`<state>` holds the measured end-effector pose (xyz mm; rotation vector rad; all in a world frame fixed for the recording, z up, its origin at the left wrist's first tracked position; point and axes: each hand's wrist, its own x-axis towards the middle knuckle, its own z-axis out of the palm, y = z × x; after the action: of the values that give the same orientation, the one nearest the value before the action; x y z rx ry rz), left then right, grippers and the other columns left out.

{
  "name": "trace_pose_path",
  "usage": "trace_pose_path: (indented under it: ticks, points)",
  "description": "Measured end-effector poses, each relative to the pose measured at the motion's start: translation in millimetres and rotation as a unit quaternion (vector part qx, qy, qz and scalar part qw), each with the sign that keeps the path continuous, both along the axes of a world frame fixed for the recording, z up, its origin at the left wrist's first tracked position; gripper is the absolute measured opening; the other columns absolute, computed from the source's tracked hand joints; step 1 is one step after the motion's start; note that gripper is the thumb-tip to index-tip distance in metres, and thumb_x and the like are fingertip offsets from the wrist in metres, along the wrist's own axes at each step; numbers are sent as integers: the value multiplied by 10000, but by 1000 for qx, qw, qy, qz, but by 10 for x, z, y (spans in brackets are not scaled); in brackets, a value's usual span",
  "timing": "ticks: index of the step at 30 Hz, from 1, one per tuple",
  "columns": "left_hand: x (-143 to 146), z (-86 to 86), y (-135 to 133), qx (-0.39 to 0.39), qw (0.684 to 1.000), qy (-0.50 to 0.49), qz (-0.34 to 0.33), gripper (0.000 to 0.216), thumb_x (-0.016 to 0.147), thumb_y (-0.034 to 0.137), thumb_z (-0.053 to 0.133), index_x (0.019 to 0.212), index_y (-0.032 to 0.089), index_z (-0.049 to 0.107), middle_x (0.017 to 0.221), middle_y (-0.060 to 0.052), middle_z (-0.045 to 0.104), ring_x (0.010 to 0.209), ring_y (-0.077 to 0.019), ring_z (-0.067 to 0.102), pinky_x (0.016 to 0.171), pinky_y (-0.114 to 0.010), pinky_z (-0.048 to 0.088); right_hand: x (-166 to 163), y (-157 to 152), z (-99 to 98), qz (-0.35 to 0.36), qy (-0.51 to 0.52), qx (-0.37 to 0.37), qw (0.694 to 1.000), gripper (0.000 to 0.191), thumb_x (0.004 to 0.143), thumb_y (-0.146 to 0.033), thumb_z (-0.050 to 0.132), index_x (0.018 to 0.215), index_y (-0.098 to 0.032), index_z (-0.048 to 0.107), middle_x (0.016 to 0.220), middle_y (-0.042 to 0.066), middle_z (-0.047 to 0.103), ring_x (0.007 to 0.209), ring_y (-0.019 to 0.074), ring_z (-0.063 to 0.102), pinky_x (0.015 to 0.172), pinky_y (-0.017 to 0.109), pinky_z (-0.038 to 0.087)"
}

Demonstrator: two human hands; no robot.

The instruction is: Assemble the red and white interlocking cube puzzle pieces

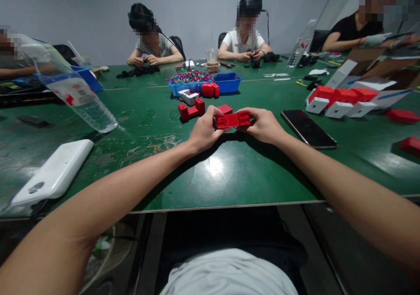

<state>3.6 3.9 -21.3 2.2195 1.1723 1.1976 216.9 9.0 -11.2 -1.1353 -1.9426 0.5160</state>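
Observation:
Between my two hands is a red plastic housing [232, 120], its hollow inner side turned toward me. My left hand [206, 129] grips its left end between thumb and fingers, and my right hand [260, 123] pinches the right end. Just behind it a red block [225, 109] shows in part. To the left, near my left fingers, lies a red U-shaped piece [192, 110]. A white U-shaped piece [189, 96] and another red piece [210, 90] sit farther back, in front of the blue tray.
A blue tray [228, 84] holds coloured wires [193, 77]. Right of my hands lie a phone [309, 129] and a row of red-and-white parts [341, 100]. On the left are a tilted water bottle [78, 91] and a white device [54, 172]. Several people sit around the table.

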Motion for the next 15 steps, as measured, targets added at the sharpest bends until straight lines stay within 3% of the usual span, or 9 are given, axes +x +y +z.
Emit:
trace_pose_path:
  ticks: [8, 15]
  points:
    - [-5, 33, -36, 56, 998, -26, -30, 321, 774, 320, 774, 969, 180, 561, 915, -20, 656, 745, -120, 557, 696, -254, 437, 36, 34, -30, -27, -38, 3, 999, 381, 640, -276, 844, 1003, -187, 774, 921, 67, 763, 803, 261, 709, 808, 405, 559]
    - [-22, -34, 27, 167, 985, 32, -21, 363, 794, 387, 772, 1043, 181, 607, 998, -61, 688, 849, -174, 589, 772, -308, 453, -1, -1, -3, -44, -87, -3, 995, 389, 648, -251, 834, 1010, -123, 770, 861, 72, 770, 733, 219, 704, 699, 308, 540]
